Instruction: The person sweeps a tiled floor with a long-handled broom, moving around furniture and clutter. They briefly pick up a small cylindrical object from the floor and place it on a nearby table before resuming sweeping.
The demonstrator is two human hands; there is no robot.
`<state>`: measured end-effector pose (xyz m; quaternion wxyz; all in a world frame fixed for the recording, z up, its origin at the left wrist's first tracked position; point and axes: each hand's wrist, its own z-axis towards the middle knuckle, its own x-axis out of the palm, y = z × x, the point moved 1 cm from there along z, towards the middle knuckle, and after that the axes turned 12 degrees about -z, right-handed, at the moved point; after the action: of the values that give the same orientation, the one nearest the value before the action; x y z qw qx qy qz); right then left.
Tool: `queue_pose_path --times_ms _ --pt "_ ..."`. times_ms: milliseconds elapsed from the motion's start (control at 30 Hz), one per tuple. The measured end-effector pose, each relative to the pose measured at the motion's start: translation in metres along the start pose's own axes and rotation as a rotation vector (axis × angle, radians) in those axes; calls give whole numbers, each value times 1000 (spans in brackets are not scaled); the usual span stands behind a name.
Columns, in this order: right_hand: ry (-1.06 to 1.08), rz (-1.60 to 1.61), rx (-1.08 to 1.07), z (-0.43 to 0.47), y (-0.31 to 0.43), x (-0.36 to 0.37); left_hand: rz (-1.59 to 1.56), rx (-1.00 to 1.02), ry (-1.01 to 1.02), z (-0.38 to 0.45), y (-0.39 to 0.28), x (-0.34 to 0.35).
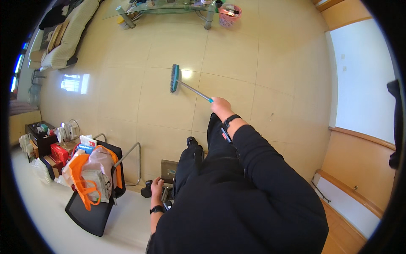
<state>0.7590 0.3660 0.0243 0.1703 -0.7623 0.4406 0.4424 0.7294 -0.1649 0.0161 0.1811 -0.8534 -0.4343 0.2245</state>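
My right hand (221,106) grips the metal handle (195,91) of a long-handled floor scrub brush near its teal sleeve. The teal brush head (176,78) is on the tiled floor (226,60), lying on its side with dark bristles facing left. My left hand (157,187) hangs low by my left side with its fingers loosely curled. No object shows in it, though the palm is hidden. Near that hand are a dark hexagonal dumbbell (147,189) and a grey-brown box (168,168).
A black chair (90,212) with metal legs holds bags, one orange (81,168). Boxes and a white fan (67,131) stand behind it. Ahead are a glass table (168,10) and pink basket (229,22). A sofa (71,38) is upper left, wood-trimmed wall (355,155) right.
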Motion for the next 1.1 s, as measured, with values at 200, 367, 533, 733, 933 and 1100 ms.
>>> queue_pose_path --times_ms 200,367,533,733,933,1100 --pt "89 72 51 69 -45 0 2 -113 0 -31 -45 71" --pt "107 168 197 63 -168 -7 166 -113 78 -7 -90 122" --pt "254 313 574 9 -287 -20 465 113 133 40 -177 177" --pt "138 304 738 -62 -380 -10 570 280 210 74 -276 242" --pt "123 283 928 -113 -429 -15 620 299 272 84 -311 273" --pt "229 212 844 -133 -446 -6 687 270 298 102 -328 269"
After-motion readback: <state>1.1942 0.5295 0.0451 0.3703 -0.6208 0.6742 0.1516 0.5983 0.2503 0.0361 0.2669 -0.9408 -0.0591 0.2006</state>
